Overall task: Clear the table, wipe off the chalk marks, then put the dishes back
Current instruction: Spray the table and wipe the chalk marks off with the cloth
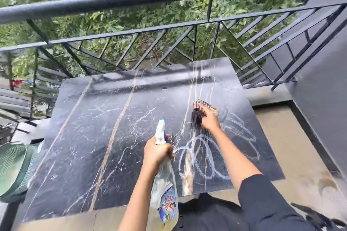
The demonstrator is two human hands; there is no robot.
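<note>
Chalk marks [210,155] beside cloth [199,107], spray bottle [163,180], label [168,206] seemingly unreadable

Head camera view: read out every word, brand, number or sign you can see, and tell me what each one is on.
No text here can be read.
Label on the spray bottle: colourful print, too blurred to read.
Chalk marks on the table: loops and scribbles, no letters or numbers.
</note>
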